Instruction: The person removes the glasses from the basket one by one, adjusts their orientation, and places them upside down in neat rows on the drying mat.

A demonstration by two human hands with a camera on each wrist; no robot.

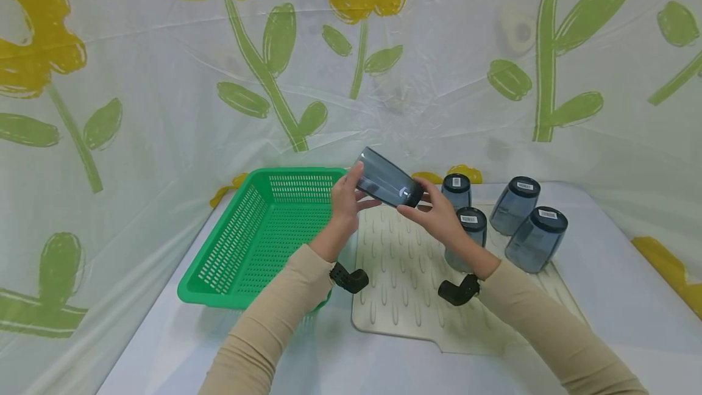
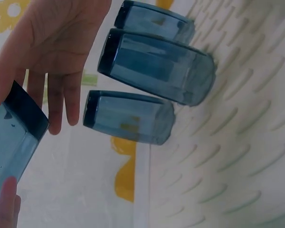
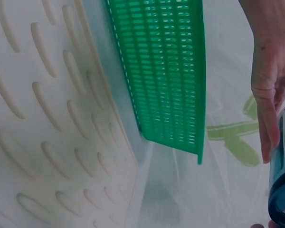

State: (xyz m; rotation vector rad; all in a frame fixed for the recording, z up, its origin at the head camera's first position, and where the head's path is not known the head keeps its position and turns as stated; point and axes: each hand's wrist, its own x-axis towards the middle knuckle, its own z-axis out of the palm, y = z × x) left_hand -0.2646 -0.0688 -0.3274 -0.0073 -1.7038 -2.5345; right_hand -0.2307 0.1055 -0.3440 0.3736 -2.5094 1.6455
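Observation:
A smoky blue drinking glass [image 1: 386, 179] is held tilted in mid-air, its dark thick base lower and toward the right. My left hand [image 1: 345, 203] grips it near the mouth end, thumb on one side and fingers beneath. At the base end, my right hand [image 1: 437, 217] holds it between thumb and fingers. The left wrist view shows the right thumb against the dark base [image 2: 26, 111]. In the right wrist view, a label is partly visible on the underside of the glass [image 3: 281, 192].
Several matching glasses [image 1: 536, 239] stand upside down on the right of a cream ridged drying mat [image 1: 392, 285], labels on their bases. To the left sits a green perforated plastic basket [image 1: 219, 294]. A flower-printed sheet [image 1: 417, 120] hangs behind the white table [image 1: 164, 334].

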